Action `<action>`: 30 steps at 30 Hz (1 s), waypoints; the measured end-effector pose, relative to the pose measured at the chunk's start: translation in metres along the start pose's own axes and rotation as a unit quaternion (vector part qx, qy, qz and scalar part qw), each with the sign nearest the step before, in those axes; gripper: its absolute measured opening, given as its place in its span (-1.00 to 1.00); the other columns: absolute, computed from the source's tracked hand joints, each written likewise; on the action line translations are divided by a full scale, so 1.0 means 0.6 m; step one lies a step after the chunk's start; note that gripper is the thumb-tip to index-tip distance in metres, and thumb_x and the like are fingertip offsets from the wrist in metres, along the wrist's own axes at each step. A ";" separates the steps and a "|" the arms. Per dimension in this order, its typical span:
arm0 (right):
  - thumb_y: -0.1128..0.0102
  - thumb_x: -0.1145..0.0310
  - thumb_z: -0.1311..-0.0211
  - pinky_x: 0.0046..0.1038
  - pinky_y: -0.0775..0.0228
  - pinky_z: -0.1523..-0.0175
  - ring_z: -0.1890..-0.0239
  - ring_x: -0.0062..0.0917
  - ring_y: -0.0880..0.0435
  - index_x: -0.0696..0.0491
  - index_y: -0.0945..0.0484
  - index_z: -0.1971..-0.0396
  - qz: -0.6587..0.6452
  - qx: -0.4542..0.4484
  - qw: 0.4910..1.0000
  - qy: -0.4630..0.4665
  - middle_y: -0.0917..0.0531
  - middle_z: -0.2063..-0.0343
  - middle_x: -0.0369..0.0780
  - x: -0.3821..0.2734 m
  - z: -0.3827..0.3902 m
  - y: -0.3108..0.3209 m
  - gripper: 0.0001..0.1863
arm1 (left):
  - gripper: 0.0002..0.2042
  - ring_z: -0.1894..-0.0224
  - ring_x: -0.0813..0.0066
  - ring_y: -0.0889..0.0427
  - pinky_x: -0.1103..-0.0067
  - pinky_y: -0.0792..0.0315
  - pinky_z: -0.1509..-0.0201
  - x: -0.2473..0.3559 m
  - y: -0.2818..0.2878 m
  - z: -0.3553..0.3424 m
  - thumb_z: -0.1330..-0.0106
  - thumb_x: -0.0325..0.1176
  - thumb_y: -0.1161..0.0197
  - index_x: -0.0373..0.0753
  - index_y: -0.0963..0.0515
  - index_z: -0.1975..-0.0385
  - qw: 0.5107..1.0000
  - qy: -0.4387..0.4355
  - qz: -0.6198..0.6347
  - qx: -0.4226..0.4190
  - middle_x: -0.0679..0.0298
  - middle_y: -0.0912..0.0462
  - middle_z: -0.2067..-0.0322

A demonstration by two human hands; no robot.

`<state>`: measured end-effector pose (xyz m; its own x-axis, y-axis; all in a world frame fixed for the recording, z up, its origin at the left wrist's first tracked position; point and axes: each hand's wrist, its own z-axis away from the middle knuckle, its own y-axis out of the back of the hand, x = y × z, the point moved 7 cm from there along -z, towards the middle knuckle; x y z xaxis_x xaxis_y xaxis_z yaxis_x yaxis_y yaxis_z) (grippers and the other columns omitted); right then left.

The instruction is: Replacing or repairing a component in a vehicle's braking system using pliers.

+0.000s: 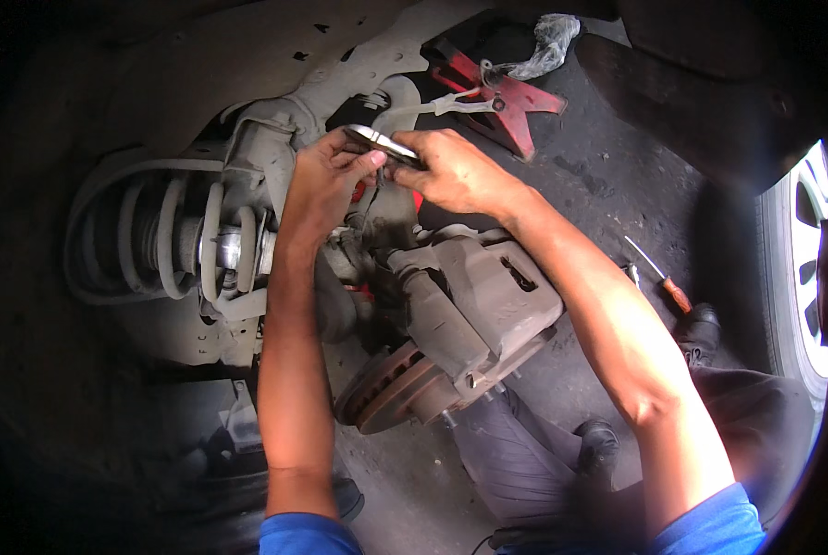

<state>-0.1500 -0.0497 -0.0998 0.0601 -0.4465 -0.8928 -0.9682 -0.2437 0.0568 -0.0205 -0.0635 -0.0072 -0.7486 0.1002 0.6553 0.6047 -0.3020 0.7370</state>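
Above the brake assembly, both my hands meet at a slim, shiny silver object with a dark underside [383, 144]; its exact kind cannot be made out. My left hand [323, 180] grips its near-left end between thumb and fingers. My right hand [451, 171] has its fingers closed around the other end. Below my hands sit the grey brake caliper [469, 301] and the rusty-edged brake disc [386, 393]. To the left lies the coil spring [167, 227] around its strut [234, 248].
A red jack stand [516, 106] stands on the dark floor beyond my right hand, with crumpled clear plastic [548, 46] behind it. A screwdriver with an orange handle [676, 294] lies near my shoe [701, 328]. At the far right is a wheel [793, 268].
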 end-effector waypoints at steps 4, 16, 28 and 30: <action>-0.26 0.05 -0.49 -0.31 -0.48 0.20 0.33 -0.51 -0.69 0.23 -0.64 -0.02 -0.058 0.010 0.997 -0.041 -0.61 0.46 -0.03 0.019 0.011 0.019 -0.52 | -0.74 0.33 0.64 -0.64 0.65 -0.53 0.19 -0.002 0.006 -0.006 -0.46 -0.32 -0.36 -0.42 -0.64 0.08 0.999 -0.015 0.007 0.032 0.28 -0.72 0.32; -0.23 0.03 -0.50 -0.31 -0.45 0.32 0.53 -0.50 -0.62 0.21 -0.71 0.07 0.039 -0.136 0.986 -0.090 -0.62 0.63 -0.20 -0.037 0.040 0.051 -0.54 | -0.60 0.48 0.58 -0.64 0.63 -0.57 0.34 0.003 0.023 0.003 -0.48 -0.11 -0.34 -0.46 -0.69 0.23 0.990 0.042 -0.057 0.122 0.23 -0.69 0.44; -0.07 0.01 -0.57 -0.21 -0.52 0.12 0.32 -0.32 -0.75 0.21 -0.70 0.22 0.001 -0.226 0.957 -0.182 -0.77 0.49 -0.15 -0.038 0.045 0.043 -0.49 | -0.66 0.49 0.61 -0.61 0.63 -0.50 0.37 0.005 0.028 0.006 -0.48 -0.18 -0.35 -0.44 -0.69 0.25 0.987 0.020 -0.039 0.153 0.27 -0.66 0.49; -0.06 0.01 -0.58 -0.24 -0.52 0.17 0.37 -0.37 -0.75 0.22 -0.70 0.24 0.033 -0.237 0.953 -0.187 -0.78 0.49 -0.15 -0.040 0.043 0.047 -0.49 | -0.67 0.49 0.61 -0.62 0.63 -0.52 0.36 0.005 0.030 0.006 -0.48 -0.19 -0.35 -0.44 -0.69 0.25 0.986 0.016 -0.054 0.159 0.25 -0.68 0.48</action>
<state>-0.1851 -0.0237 -0.0883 -0.1740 -0.1576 -0.9721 -0.7436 -0.6261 0.2346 -0.0107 -0.0653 0.0087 -0.8184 0.0839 0.5685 0.5719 0.0216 0.8200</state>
